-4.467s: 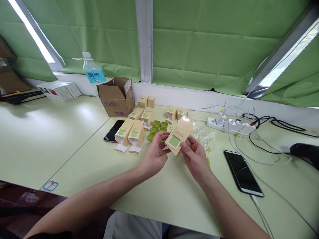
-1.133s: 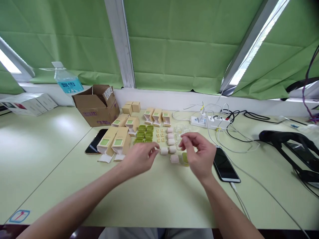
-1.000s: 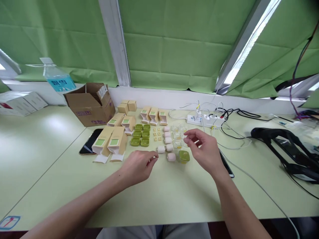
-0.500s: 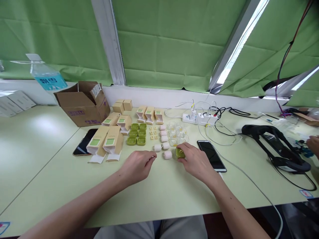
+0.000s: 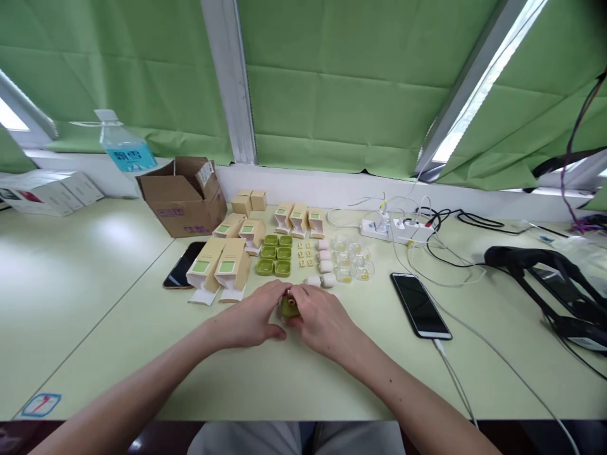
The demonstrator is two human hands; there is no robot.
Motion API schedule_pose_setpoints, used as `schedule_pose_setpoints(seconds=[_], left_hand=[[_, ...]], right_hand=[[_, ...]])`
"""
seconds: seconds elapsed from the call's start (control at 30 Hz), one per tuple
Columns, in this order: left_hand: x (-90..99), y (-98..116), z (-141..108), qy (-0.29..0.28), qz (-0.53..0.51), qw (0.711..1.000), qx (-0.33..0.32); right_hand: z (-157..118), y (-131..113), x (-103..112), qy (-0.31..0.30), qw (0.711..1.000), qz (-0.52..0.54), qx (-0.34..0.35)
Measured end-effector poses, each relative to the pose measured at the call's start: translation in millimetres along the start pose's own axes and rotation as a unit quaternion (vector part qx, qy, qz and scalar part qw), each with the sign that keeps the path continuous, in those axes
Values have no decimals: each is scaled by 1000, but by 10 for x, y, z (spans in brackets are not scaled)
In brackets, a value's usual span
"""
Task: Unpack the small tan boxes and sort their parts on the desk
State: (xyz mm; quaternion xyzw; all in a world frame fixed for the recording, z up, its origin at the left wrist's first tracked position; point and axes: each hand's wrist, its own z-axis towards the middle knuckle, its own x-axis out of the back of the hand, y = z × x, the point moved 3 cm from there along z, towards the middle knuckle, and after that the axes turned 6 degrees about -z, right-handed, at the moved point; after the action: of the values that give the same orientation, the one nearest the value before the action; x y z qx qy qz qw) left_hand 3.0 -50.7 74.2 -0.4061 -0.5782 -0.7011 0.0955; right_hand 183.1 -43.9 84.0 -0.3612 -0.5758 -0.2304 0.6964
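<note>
My left hand (image 5: 252, 316) and my right hand (image 5: 323, 319) meet over the near part of the table. Between their fingertips is a small olive-green square cup (image 5: 290, 306), gripped from both sides. A sliver of something clear shows at its lower left edge; the fingers hide the rest. Just beyond the hands lie short pale-pink cylinders (image 5: 327, 280), with more in a column behind. Matching green square cups (image 5: 283, 268) stand in two columns to the left. Small yellow pieces (image 5: 302, 263) and clear cups (image 5: 344, 273) with yellow spots sit in groups nearby.
Open-ended small cartons (image 5: 232, 268) and a dark phone (image 5: 184, 265) lie left, before a large cardboard box (image 5: 187, 208). At right are a charging phone (image 5: 420, 304), a power strip (image 5: 396, 230), loose cables and a black frame-like device (image 5: 545, 278). A water bottle (image 5: 127, 148) hangs at back left.
My right hand has carried the green cup left to my left hand, and both now grip it. The nearest pink cylinder no longer shows. The view has shifted, moving the table's contents rightward.
</note>
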Motion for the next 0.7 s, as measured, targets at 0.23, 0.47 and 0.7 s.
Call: schedule_pose_setpoints(seconds=[0.23, 0.47, 0.7], left_hand=[[-265, -127, 84, 65, -22, 997, 41], [-287, -165, 89, 101, -22, 994, 18], [-297, -218, 87, 119, -8, 992, 36]], right_hand=[[36, 99, 43, 30, 1000, 4, -2], [84, 136, -24, 80, 997, 8, 7], [48, 188, 94, 151, 973, 177, 5]])
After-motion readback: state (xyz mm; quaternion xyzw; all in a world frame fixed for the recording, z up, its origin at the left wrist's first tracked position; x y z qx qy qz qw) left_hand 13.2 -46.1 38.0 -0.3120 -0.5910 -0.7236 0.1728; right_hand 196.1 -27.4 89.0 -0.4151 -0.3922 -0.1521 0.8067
